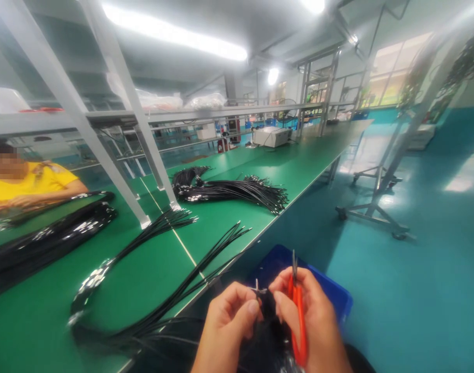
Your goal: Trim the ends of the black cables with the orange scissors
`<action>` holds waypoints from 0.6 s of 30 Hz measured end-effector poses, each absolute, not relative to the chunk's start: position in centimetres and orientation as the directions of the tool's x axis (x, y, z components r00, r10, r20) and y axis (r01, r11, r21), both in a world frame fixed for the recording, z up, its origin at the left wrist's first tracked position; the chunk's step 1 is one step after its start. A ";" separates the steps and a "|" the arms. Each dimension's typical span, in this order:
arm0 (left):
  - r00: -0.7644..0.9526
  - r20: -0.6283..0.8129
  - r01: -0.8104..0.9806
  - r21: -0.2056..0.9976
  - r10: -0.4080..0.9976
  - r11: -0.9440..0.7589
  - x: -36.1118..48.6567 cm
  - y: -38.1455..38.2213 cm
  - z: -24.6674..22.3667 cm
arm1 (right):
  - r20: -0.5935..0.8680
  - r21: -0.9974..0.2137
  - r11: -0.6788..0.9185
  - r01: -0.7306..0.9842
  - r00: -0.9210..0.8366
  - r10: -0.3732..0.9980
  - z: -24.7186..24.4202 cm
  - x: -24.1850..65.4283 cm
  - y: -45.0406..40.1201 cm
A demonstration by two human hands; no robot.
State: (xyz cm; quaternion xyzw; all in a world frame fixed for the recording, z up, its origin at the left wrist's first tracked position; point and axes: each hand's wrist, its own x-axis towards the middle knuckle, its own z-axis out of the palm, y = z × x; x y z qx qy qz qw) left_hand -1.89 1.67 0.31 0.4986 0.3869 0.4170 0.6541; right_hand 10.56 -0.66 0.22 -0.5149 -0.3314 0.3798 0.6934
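Observation:
Near the bottom centre, my left hand (235, 316) pinches the end of a black cable (265, 300), where a small light tip sticks up. Close on its right, my right hand (310, 311) holds orange-handled pliers (300, 326), their dark jaws pointing up, and its fingertips also touch the black piece. Black cables hang below both hands. A curved bundle of black cables (143, 330) with light bands lies on the green table (143, 280) to the left, its loose ends fanned out toward the table edge.
A blue bin (338, 290) stands below, behind my right hand. More black cable bundles (237, 191) lie farther back, and another (54, 233) at the left. Metal posts (124, 93) rise from the table. A person in yellow (38, 178) sits across it. A wheeled rack (373, 212) stands at right.

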 end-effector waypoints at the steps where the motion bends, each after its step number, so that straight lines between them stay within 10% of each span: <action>1: 0.364 -0.091 -0.150 0.976 0.927 0.155 -1.9 1.7 0.3 | 0.140 -0.974 0.209 -0.081 0.510 0.848 0.3 10.7 -0.8; 10: 0.293 -0.100 -0.195 0.967 0.951 0.162 -1.1 1.0 1.3 | 0.724 -0.606 0.454 0.653 0.217 0.655 0.9 10.8 -0.7; 15: 0.213 -0.054 -0.159 0.983 0.976 0.089 -1.5 0.8 1.5 | 0.874 -0.354 0.566 0.745 0.048 0.483 1.2 11.0 -0.7; 18: 0.142 -0.039 -0.168 0.984 0.989 0.062 -2.2 1.3 1.2 | 0.796 -0.483 0.523 0.702 0.104 0.596 0.4 11.1 -1.6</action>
